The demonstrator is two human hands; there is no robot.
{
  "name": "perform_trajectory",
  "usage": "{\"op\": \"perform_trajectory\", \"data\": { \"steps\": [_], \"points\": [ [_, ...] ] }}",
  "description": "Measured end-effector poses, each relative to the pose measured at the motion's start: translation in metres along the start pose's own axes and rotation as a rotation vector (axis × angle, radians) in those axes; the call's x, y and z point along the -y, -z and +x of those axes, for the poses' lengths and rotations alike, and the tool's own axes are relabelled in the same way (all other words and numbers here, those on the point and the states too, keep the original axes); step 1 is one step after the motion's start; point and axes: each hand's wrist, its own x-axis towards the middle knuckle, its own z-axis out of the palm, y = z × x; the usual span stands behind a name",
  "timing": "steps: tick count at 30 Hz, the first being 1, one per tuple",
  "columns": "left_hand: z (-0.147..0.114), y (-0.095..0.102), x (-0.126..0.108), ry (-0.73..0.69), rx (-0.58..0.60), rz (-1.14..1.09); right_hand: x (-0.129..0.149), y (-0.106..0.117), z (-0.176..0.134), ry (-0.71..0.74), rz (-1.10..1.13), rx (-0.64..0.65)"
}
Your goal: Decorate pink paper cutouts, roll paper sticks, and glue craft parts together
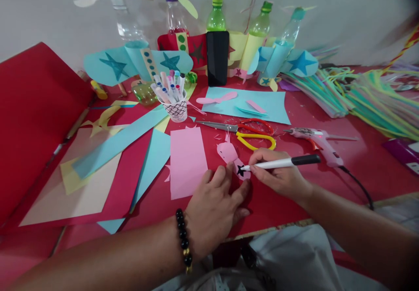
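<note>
A small pink paper cutout (232, 153) lies on the red tabletop. One end is rounded into a bent body, and a black star is drawn on its flat end. My left hand (218, 203) rests with fingers apart, its fingertips pressing the cutout's edges down. In my right hand (278, 175) is a white marker (276, 164) with a black end, its tip touching the star. Just left of the cutout is a pink paper rectangle (188, 162). Scissors (244, 129) with red and yellow handles lie open behind it.
A pink glue gun (319, 142) with a black cord lies at the right. Behind stand a cup of markers (176, 110), a black phone (217, 59) and several decorated bottles (260, 22). Coloured paper sheets (108, 195) overlap at the left; pipe cleaners (330, 90) are heaped back right.
</note>
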Motion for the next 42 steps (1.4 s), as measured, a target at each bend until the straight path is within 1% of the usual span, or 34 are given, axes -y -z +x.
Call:
{"op": "perform_trajectory", "data": {
  "steps": [8,18,26,42],
  "points": [
    [-0.0005,0.0011,0.0003,0.003,0.001,-0.007,0.0009,-0.0008,0.0003,-0.023,0.001,0.004],
    [-0.0001,-0.0006,0.0002,0.007,0.004,-0.014,0.0016,-0.001,0.0004,-0.006,-0.001,-0.001],
    [-0.001,0.0003,0.0009,0.009,0.028,-0.025,0.0016,-0.0011,0.0005,-0.023,-0.007,0.0],
    [-0.0004,-0.0021,0.0003,0.01,0.005,-0.015,0.0017,-0.0006,0.0001,-0.008,-0.009,-0.014]
  ]
}}
